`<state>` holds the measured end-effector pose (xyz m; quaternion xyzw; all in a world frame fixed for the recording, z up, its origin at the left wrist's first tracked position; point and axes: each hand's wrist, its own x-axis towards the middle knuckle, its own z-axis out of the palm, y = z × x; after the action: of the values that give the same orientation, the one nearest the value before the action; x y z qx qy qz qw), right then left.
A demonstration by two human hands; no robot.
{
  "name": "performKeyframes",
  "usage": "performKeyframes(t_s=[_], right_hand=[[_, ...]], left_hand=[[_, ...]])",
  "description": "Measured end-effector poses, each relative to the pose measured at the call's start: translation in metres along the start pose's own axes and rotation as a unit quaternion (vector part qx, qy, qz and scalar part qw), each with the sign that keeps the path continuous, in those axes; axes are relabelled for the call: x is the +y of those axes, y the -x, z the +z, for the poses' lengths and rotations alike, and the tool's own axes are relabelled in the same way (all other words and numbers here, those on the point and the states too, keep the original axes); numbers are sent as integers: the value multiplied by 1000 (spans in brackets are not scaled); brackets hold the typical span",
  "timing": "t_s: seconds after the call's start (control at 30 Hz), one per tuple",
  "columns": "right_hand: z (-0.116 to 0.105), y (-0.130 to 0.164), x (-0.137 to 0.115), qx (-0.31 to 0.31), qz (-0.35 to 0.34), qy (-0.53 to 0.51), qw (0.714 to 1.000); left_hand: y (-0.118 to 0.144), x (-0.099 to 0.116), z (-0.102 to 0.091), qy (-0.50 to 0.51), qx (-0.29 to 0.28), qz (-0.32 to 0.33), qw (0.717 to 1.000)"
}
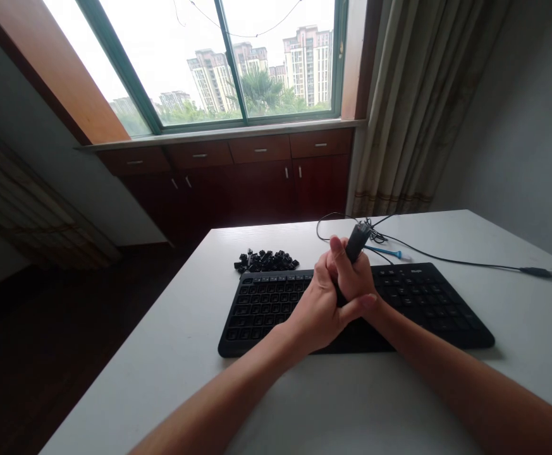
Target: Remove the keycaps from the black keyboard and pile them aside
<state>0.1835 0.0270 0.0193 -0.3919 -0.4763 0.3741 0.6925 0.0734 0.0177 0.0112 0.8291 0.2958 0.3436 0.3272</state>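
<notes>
Both hands meet above the middle of a black keyboard [356,309] that lies flat on a white worktop [171,354]. The right hand [354,278] is closed around a dark, stick-shaped tool [357,242], its fingers pressed together about the lower part so that only the top end shows, tilted away toward the far side. The left hand [320,303] wraps over the right from the left, its fingers [358,306] curled across the right wrist, pressed against it. Both forearms enter from the near edge and cover the centre of the keyboard, hiding the keys beneath them.

Just beyond the keyboard's far left corner sits a small heap of loose black keycaps [266,260], apart from the hands. Behind the tool lies a tangle of thin black cable [446,259], which runs right across the worktop to a plug [536,272] near the right edge. A small blue-handled item [392,253] lies among the cable, just past the keyboard's far edge. Farther off stand a dark wooden cabinet [257,177] under a window [228,63], and a curtain [418,107] at the right.
</notes>
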Motion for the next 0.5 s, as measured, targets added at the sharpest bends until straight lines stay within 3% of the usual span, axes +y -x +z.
performKeyframes(t_s=[0.13, 0.27, 0.5], right_hand=[[-4, -6, 1, 21, 29, -52, 998], [-7, -14, 1, 100, 38, -98, 989], [-11, -21, 1, 139, 53, -125, 981]], left_hand=[[4, -8, -19, -55, -25, -14, 998], [4, -20, -37, -149, -36, 45, 987], [1, -21, -39, -170, -37, 75, 982]])
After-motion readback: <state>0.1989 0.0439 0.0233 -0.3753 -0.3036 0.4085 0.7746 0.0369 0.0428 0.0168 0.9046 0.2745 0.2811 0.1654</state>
